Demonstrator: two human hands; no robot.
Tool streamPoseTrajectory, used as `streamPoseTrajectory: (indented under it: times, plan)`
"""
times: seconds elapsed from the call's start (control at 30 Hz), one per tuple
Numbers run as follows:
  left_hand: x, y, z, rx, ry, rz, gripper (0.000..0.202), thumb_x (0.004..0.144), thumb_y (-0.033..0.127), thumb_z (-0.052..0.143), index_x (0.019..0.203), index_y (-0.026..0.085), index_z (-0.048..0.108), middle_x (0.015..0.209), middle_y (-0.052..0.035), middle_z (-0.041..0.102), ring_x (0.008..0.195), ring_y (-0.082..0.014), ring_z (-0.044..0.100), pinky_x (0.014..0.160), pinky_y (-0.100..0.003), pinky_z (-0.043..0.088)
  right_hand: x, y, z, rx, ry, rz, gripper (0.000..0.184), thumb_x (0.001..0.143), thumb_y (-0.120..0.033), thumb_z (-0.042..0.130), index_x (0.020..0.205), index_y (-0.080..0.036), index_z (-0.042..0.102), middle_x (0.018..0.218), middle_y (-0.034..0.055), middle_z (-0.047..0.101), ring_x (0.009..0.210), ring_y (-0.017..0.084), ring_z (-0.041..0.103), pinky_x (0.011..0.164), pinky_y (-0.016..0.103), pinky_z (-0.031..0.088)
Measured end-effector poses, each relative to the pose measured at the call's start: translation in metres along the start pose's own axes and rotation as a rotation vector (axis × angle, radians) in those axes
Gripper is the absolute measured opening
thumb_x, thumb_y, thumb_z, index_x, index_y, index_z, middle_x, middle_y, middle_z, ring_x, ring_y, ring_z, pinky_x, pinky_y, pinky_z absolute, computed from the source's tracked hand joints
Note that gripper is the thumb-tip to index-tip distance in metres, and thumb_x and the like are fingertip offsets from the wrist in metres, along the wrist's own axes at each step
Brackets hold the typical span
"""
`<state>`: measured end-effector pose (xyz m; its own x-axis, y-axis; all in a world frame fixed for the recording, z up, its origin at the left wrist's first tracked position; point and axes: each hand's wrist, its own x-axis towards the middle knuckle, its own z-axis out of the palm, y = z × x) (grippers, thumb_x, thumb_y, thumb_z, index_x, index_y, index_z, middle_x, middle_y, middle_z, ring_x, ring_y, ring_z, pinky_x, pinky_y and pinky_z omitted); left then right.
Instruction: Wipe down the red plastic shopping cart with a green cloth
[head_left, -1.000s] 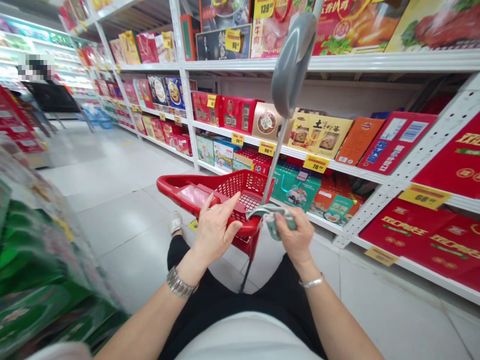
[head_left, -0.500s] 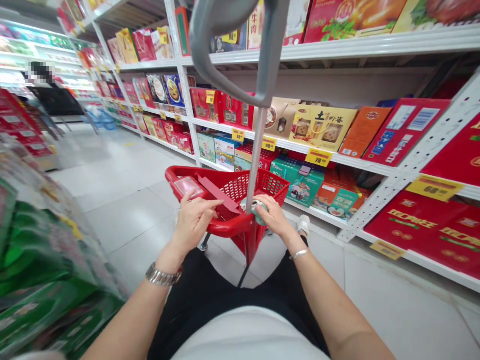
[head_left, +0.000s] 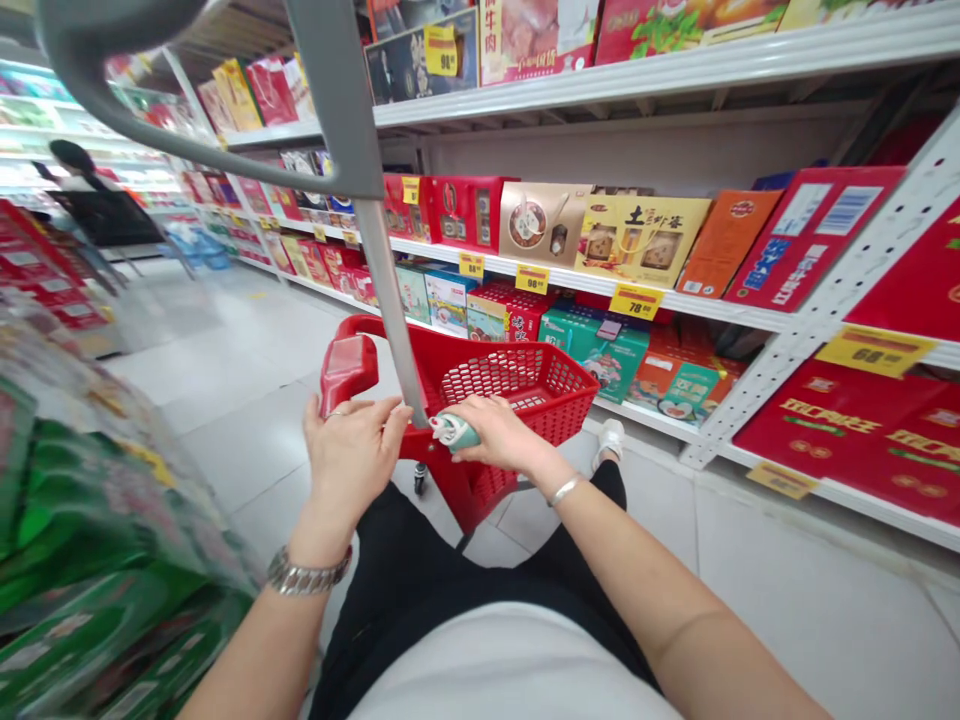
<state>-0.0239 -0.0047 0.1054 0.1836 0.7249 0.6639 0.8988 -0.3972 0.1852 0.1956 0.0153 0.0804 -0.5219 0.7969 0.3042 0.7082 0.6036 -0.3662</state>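
1. Left hand (head_left: 352, 455): lies at the near left edge of the red cart basket (head_left: 574, 405), fingers bent beside the red panel (head_left: 349, 370), seemingly to steady it; whether they grip cannot be told.
2. Right hand (head_left: 495, 430): clamped on a green-and-white cloth (head_left: 456, 430), bunched probably for a compact hold. The cloth sits at the basket's near rim, just beside the metal pole (head_left: 394, 310).
3. Pole: rises, tilted, from that rim, apparently to set the grey handle (head_left: 330, 110) at pushing height.
4. Shelf (head_left: 705, 308): yellow honey gift box (head_left: 641, 238) faces outward, presumably for reading; the "78" price tag (head_left: 636, 300) hangs on the front edge below it, presumably for matching.
5. Far left: a person (head_left: 82, 172) at a black-backed chair (head_left: 109, 218).
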Motion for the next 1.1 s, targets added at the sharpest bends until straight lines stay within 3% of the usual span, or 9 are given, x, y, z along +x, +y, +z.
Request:
streamPoseTrajectory:
  times: [0.17, 0.5, 0.73, 0.83, 0.93, 1.0, 1.1]
  plan:
    - [0.005, -0.030, 0.004, 0.099, 0.040, 0.018, 0.041, 0.096, 0.044, 0.040, 0.084, 0.026, 0.075, 0.071, -0.0074, 0.073, 0.084, -0.0288, 0.068, 0.117, -0.059, 0.026, -0.010, 0.021, 0.005, -0.041, -0.011, 0.122, 0.047, 0.078, -0.027, 0.085, 0.120, -0.024, 0.063, 0.118, 0.0064, 0.066, 0.116, 0.026, 0.059, 0.105, 0.050, 0.032]
    - [0.020, -0.065, 0.012, 0.229, -0.006, 0.035, 0.051, 0.097, 0.039, 0.028, 0.091, 0.022, 0.076, 0.076, -0.0087, 0.075, 0.085, -0.0261, 0.068, 0.116, -0.051, 0.033, -0.063, 0.111, -0.011, -0.228, -0.062, 0.423, 0.046, 0.077, -0.024, 0.081, 0.119, -0.030, 0.065, 0.120, 0.0037, 0.067, 0.118, 0.026, 0.059, 0.109, 0.053, 0.029]
    - [0.034, -0.083, 0.020, 0.150, -0.022, 0.040, 0.049, 0.096, 0.042, 0.031, 0.086, 0.022, 0.074, 0.081, -0.0101, 0.076, 0.089, -0.0272, 0.069, 0.116, -0.052, 0.033, -0.099, 0.152, -0.029, -0.266, -0.003, 0.551, 0.042, 0.075, -0.021, 0.080, 0.115, -0.027, 0.068, 0.116, 0.0057, 0.069, 0.115, 0.027, 0.060, 0.104, 0.047, 0.034]
    - [0.028, -0.079, 0.024, 0.063, 0.082, -0.013, 0.041, 0.096, 0.041, 0.038, 0.092, 0.023, 0.074, 0.090, -0.0107, 0.077, 0.096, -0.0281, 0.069, 0.119, -0.055, 0.027, -0.108, 0.157, -0.027, -0.269, 0.035, 0.579, 0.042, 0.075, -0.022, 0.079, 0.115, -0.025, 0.068, 0.115, 0.0061, 0.069, 0.109, 0.024, 0.062, 0.097, 0.039, 0.039]
    - [0.008, -0.062, 0.030, 0.017, 0.367, -0.073, 0.032, 0.096, 0.036, 0.046, 0.112, 0.023, 0.070, 0.110, -0.0129, 0.075, 0.114, -0.0300, 0.064, 0.120, -0.059, 0.021, -0.112, 0.154, -0.020, -0.268, 0.061, 0.587, 0.042, 0.075, -0.022, 0.080, 0.115, -0.023, 0.068, 0.112, 0.0058, 0.069, 0.106, 0.022, 0.062, 0.092, 0.032, 0.041]
    - [-0.005, -0.046, 0.036, -0.004, 0.481, 0.001, 0.030, 0.094, 0.032, 0.052, 0.119, 0.023, 0.066, 0.114, -0.0129, 0.074, 0.116, -0.0293, 0.063, 0.116, -0.057, 0.030, -0.114, 0.148, -0.015, -0.274, 0.076, 0.603, 0.040, 0.076, -0.022, 0.080, 0.115, -0.022, 0.068, 0.111, 0.0066, 0.068, 0.105, 0.022, 0.062, 0.091, 0.031, 0.042]
    - [-0.011, -0.021, 0.051, -0.090, 0.370, 0.250, 0.027, 0.093, 0.030, 0.053, 0.115, 0.024, 0.068, 0.109, -0.0097, 0.076, 0.109, -0.0255, 0.066, 0.107, -0.048, 0.043, -0.119, 0.134, -0.008, -0.295, 0.090, 0.633, 0.037, 0.078, -0.026, 0.079, 0.113, -0.021, 0.068, 0.110, 0.0081, 0.068, 0.105, 0.024, 0.062, 0.090, 0.032, 0.042]
